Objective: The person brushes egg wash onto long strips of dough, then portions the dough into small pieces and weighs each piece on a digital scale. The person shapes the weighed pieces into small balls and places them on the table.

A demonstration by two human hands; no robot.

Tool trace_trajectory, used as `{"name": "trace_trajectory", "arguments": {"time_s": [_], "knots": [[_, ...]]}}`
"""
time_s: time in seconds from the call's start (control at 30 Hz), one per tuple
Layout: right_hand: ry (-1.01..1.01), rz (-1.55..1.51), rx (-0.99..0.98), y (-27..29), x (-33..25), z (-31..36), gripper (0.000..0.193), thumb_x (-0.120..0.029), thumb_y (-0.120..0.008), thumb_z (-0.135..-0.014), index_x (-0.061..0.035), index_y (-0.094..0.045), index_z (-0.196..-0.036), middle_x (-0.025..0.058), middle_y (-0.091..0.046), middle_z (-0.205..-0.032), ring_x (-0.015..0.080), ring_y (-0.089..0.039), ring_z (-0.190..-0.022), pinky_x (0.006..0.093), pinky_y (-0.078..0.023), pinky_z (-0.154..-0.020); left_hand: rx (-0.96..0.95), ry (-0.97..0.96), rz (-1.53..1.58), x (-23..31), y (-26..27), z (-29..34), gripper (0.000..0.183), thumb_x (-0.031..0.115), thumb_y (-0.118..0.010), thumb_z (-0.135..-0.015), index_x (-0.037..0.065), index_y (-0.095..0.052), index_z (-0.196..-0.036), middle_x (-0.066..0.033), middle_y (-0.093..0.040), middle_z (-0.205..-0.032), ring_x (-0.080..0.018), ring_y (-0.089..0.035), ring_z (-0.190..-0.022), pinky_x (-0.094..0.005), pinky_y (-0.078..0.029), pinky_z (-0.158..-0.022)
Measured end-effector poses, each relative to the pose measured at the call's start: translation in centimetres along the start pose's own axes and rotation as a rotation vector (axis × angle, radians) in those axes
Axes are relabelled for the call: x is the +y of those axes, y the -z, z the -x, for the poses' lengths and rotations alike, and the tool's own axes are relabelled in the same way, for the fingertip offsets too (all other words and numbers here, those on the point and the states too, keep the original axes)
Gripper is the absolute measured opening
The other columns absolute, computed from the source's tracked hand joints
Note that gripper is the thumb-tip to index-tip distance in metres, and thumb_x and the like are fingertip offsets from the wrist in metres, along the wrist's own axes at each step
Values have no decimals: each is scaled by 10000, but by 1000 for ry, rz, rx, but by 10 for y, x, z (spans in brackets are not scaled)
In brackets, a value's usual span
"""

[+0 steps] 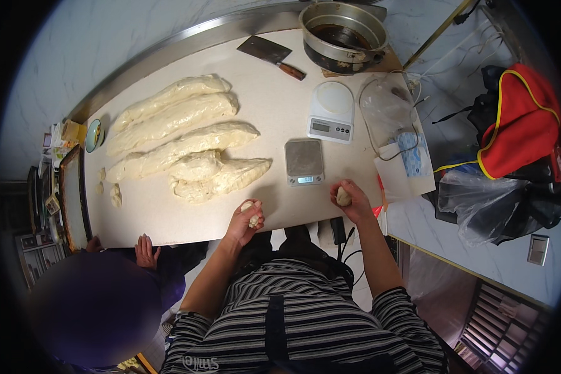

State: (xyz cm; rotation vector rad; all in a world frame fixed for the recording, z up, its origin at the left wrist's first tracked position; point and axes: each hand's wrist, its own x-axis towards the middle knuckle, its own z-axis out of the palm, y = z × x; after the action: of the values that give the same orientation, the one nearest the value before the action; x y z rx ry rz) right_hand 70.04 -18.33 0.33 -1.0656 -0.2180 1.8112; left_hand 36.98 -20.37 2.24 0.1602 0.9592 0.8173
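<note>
My left hand (pixel 245 223) is closed around a small piece of dough (pixel 253 215), above the table's front edge. In my right hand (pixel 353 201) is another small dough piece (pixel 343 196), partly hidden by the fingers. Between and beyond my hands lies a small digital scale (pixel 305 159) with a grey metal plate and a lit display. Left of it, several long rolls of pale dough (pixel 174 118) stretch across the table. The nearest dough mass (pixel 218 177) is lumpy and folded. A few small dough bits (pixel 116 194) lie at the far left.
Toward the back lie a cleaver (pixel 265 50), a white kitchen scale (pixel 331 124) and a large metal pot (pixel 343 40) of dark liquid. Plastic bags and a cable crowd the table's right end. A co-worker's hand (pixel 147 252) rests on the front left edge.
</note>
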Motion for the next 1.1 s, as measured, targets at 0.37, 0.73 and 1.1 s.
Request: {"name": "trace_trajectory", "arguments": {"time_s": [0.37, 0.73, 1.1], "knots": [[107, 749, 195, 1, 15, -43, 204, -206, -627, -784, -16, -617, -711, 25, -578, -620, 126, -549, -558, 256, -428, -549, 123, -63, 32, -9, 3, 0, 190, 280, -657, -902, 126, -561, -956, -16, -595, -801, -153, -564, -713, -283, -471, -644], [260, 1031, 239, 5, 25, -66, 220, -201, -683, -742, 4, -613, -701, 20, -548, -558, 94, -490, -481, 266, -376, -447, 168, -95, 41, -13, 19, 4, 178, 298, -640, -909, 139, -560, -914, -10, -582, -794, -150, -556, -725, -286, -468, -651], [108, 1301, 283, 10, 22, -77, 463, -383, -675, -667, 3, -698, -922, 200, -691, -861, 340, -670, -832, 384, -516, -754, 185, -81, 40, -13, 23, 2, 184, 299, -644, -907, 133, -564, -920, -10, -583, -796, -147, -558, -717, -279, -474, -634]]}}
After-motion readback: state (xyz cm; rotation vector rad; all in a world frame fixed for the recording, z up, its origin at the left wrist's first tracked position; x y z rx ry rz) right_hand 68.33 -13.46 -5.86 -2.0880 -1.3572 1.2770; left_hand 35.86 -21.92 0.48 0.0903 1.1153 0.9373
